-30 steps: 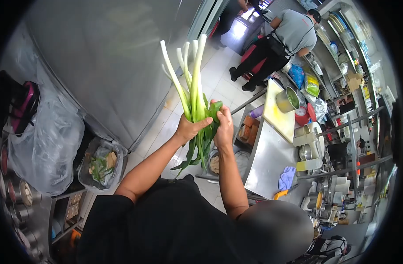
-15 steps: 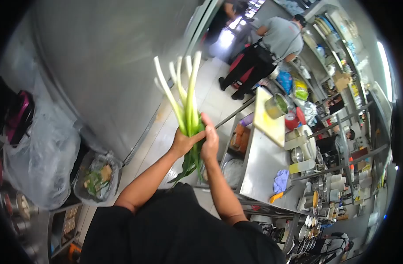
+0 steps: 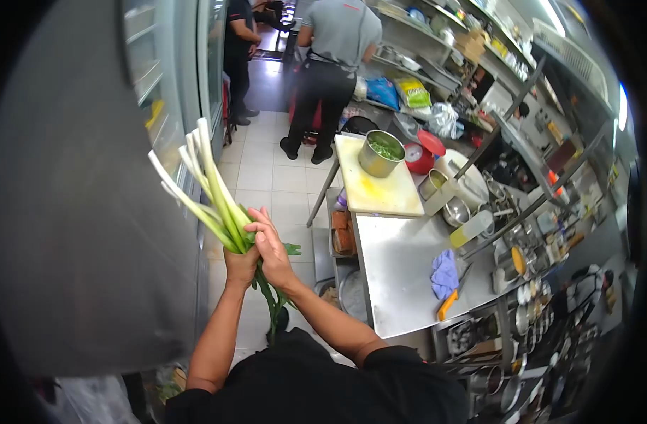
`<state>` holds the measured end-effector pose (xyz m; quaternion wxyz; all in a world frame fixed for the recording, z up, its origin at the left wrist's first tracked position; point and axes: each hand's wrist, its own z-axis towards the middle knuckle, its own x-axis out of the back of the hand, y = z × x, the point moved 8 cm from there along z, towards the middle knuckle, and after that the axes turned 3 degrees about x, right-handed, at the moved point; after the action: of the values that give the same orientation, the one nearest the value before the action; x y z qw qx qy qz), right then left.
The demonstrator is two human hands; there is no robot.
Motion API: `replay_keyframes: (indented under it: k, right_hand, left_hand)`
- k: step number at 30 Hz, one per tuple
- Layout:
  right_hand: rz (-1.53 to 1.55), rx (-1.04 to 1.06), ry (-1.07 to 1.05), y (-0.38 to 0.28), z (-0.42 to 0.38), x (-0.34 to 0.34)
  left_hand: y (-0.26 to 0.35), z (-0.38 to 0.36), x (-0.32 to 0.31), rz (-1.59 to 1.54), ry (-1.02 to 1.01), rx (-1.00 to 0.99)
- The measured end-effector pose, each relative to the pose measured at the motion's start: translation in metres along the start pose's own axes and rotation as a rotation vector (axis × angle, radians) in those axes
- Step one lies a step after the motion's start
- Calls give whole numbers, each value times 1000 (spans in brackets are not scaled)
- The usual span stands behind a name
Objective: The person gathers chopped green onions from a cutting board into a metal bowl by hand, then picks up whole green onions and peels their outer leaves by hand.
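A bunch of spring onions [image 3: 221, 201], with long white stalks and green leaves, is held upright in front of my body, leaning left. My left hand [image 3: 240, 268] is closed round the lower stalks. Against the green part from the right side, my right hand [image 3: 272, 256] is cupped with its fingers bent round the leaves. Dark green leaf ends hang below both hands, and part of the bunch is hidden by my fingers.
On the right, a steel table [image 3: 401, 258] bears a cutting board [image 3: 380, 194], a pot of chopped greens [image 3: 381, 164], a purple cloth [image 3: 444, 274] and an orange-handled knife [image 3: 448, 305]. A person in grey [image 3: 337, 42] stands ahead. A steel panel [image 3: 90, 212] rises at my left.
My view has turned right, toward the steel table. The spring onions, still in both hands, now sit further left and lean more to the left.
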<state>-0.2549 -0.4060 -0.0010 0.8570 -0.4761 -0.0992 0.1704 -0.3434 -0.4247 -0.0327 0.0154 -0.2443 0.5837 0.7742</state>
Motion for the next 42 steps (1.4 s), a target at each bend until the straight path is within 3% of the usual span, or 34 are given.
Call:
replay_keyframes:
  k: [4, 6, 10, 12, 14, 16, 19, 21, 24, 25, 30, 32, 34, 39, 42]
  right_hand:
    - [151, -50, 74, 36, 39, 22]
    - [16, 31, -33, 32, 62, 26]
    - [-20, -1, -135, 51, 97, 47]
    - [-8, -19, -90, 62, 110, 63]
    - [-277, 28, -50, 60, 123, 80]
    - [-257, 14, 60, 66, 129, 100]
    - [-22, 9, 43, 82, 144, 126]
    - [-30, -57, 200, 87, 145, 165]
    - [-368, -78, 471, 107, 134, 256]
    - [-418, -232, 550, 138, 123, 290]
    - [-943, -522, 534, 211, 118, 391]
    - [-946, -597, 550, 238, 121, 410]
    - [-1140, -700, 454, 258, 127, 411]
    - [-1312, -700, 474, 256, 129, 402]
    - [-1113, -692, 510, 248, 132, 405]
  left_hand:
    - [-27, 55, -4, 105, -8, -26]
    - [-43, 82, -14, -1, -62, 4]
    - [-50, 122, -38, -54, -119, 20]
    - [-66, 142, -48, -50, -182, 26]
    - [-79, 162, -62, -182, -187, 82]
    - [-111, 175, -64, -176, -279, 190]
    - [-119, 195, -91, -268, -298, 255]
    - [-134, 212, -94, -296, -308, 283]
    - [-137, 234, -92, -348, -284, 338]
    - [-145, 251, -87, -340, -291, 348]
    - [-170, 331, -55, -264, -290, 358]
    - [-172, 359, -42, -238, -295, 335]
    - [-171, 382, -34, -260, -297, 338]
    - [-185, 434, 0, -176, -298, 326]
    - [-186, 452, 8, -154, -284, 319]
